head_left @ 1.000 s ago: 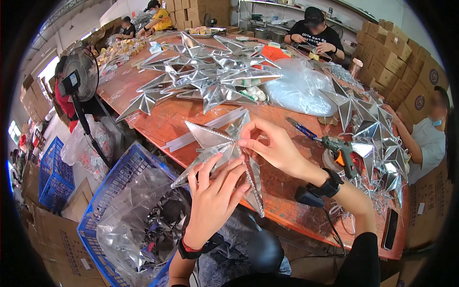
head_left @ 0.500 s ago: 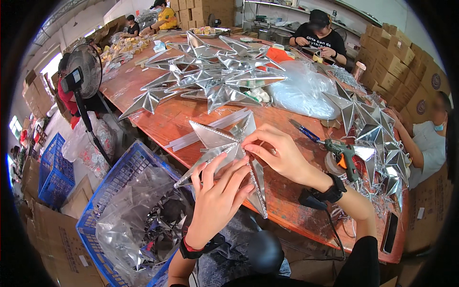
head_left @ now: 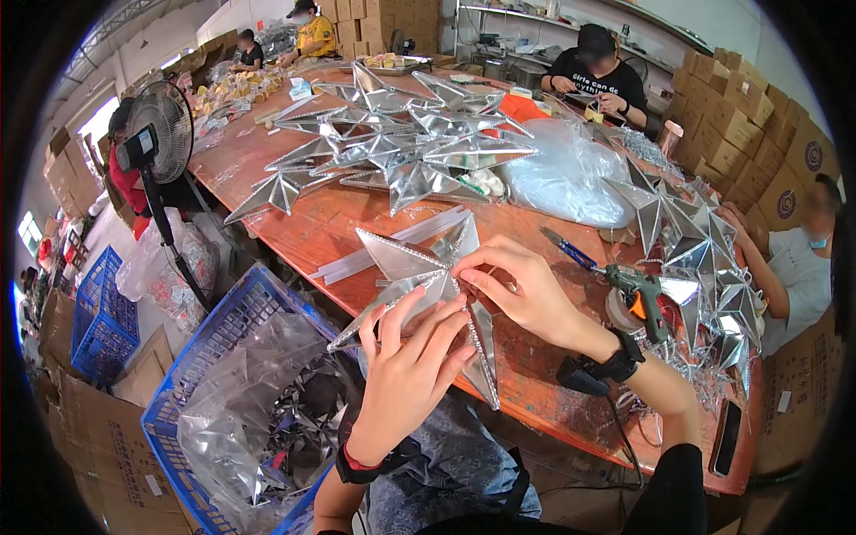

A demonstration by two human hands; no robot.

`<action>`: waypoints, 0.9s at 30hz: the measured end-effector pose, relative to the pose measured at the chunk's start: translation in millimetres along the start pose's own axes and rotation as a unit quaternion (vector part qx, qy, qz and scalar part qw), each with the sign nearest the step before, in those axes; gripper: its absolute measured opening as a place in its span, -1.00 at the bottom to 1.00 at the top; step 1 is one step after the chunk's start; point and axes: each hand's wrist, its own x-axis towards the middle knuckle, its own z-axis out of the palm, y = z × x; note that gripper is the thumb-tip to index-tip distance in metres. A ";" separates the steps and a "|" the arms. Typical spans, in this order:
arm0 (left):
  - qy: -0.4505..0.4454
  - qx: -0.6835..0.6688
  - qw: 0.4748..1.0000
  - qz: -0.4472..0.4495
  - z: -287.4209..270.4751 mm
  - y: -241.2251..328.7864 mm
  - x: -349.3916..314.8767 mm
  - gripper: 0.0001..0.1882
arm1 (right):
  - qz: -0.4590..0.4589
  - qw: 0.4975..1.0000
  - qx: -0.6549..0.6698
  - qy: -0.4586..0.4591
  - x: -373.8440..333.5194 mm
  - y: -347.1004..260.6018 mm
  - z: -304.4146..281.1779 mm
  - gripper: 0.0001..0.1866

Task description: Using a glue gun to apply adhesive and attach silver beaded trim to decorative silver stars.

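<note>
A shiny silver star (head_left: pixel 406 260) with raised points and beaded silver trim (head_left: pixel 484 357) along its ridges is at the table's near edge. My left hand (head_left: pixel 406 374) lies over its lower left part, fingers spread and touching the surface. At the star's middle my right hand (head_left: pixel 526 290) has thumb and forefinger pinched together on the trim; the fingertips hide the exact spot held. Beyond my right hand lie blue-handled pliers (head_left: pixel 571 250) and a green glue gun (head_left: pixel 637 290). Thin white sticks (head_left: pixel 383 248) lie just behind the star.
Several finished-looking silver stars (head_left: pixel 392 147) are heaped farther back, beside a clear plastic bag (head_left: pixel 575 174). More stars (head_left: pixel 691 232) are piled right, near a seated person. A blue crate (head_left: pixel 259 294) stands left, below a fan (head_left: pixel 160 129). A phone (head_left: pixel 727 437) lies at the right edge.
Both hands keep nearly the same place on the star, the right one still pinching at its middle. A dark round blurred shape near the lower edge is gone.
</note>
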 end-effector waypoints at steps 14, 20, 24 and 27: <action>-0.006 -0.007 1.000 0.000 -2.7 3.2 2.4 -0.71 | 0.026 0.999 0.036 0.004 -0.5 -2.0 -2.0 -0.83; 0.026 -0.008 1.000 -0.011 0.7 3.9 0.4 -0.71 | 0.092 0.987 0.131 0.009 -8.4 -44.1 -33.0 -0.90; 0.158 -0.082 0.983 -0.041 4.7 10.0 -19.4 -0.74 | 0.058 0.998 0.013 0.036 -40.1 -73.8 -63.4 -0.88; 0.253 -0.166 0.948 -0.100 24.7 20.9 -59.2 -0.77 | 0.132 0.990 0.025 0.037 -80.0 -84.8 -77.9 -0.82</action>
